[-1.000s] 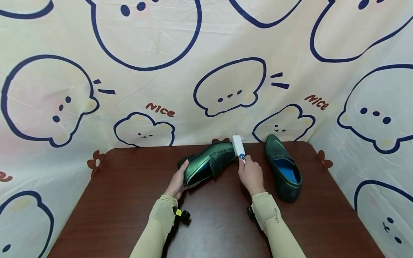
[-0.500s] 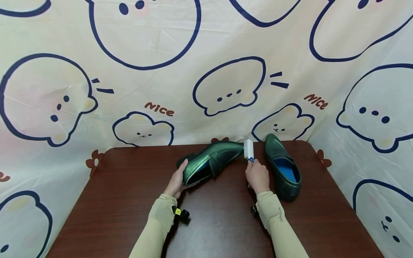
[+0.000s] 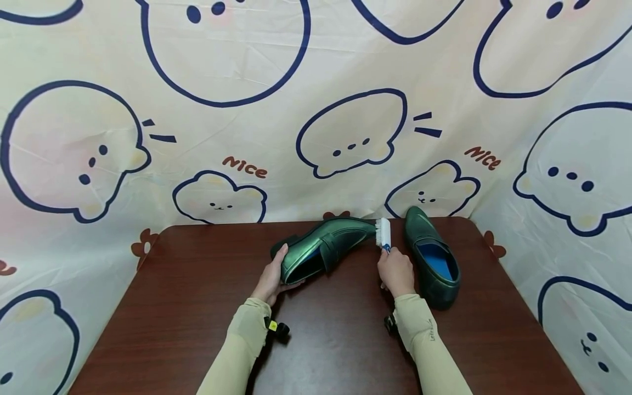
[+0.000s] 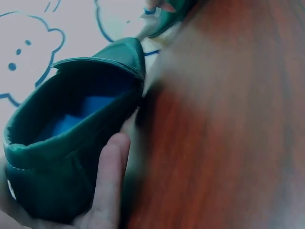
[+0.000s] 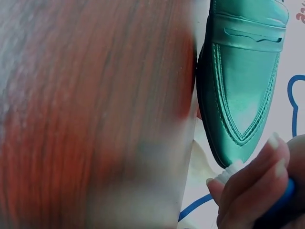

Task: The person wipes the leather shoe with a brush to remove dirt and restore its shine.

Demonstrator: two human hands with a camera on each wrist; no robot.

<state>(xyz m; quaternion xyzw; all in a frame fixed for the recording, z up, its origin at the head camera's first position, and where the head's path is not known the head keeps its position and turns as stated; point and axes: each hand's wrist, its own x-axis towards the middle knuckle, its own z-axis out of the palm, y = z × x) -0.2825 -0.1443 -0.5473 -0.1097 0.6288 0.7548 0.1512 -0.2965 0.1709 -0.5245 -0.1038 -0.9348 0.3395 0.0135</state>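
Observation:
My left hand [image 3: 270, 278] grips a green loafer [image 3: 329, 241] by its heel, the shoe tilted on its side with its toe pointing right. In the left wrist view the blue insole [image 4: 90, 112] shows inside the opening, and fingers [image 4: 110, 176] lie along the shoe's side. A white brush [image 3: 383, 233] with a blue part on its handle is in my right hand [image 3: 396, 271]. Its bristles face left, right at the loafer's toe. From the right wrist, the bristles [image 5: 230, 171] meet the toe tip, while curled fingers cover much of the brush.
A second green loafer [image 3: 434, 263] stands upright to the right of my right hand, its toe at the table's back edge. The brown wooden table [image 3: 326, 351] meets a cartoon-printed cloth [image 3: 276, 137] behind and at the sides.
The brush has moved right, from over the front of the loafer to its toe tip, and turned so the bristles face left. The left hand and both shoes stay nearly in place.

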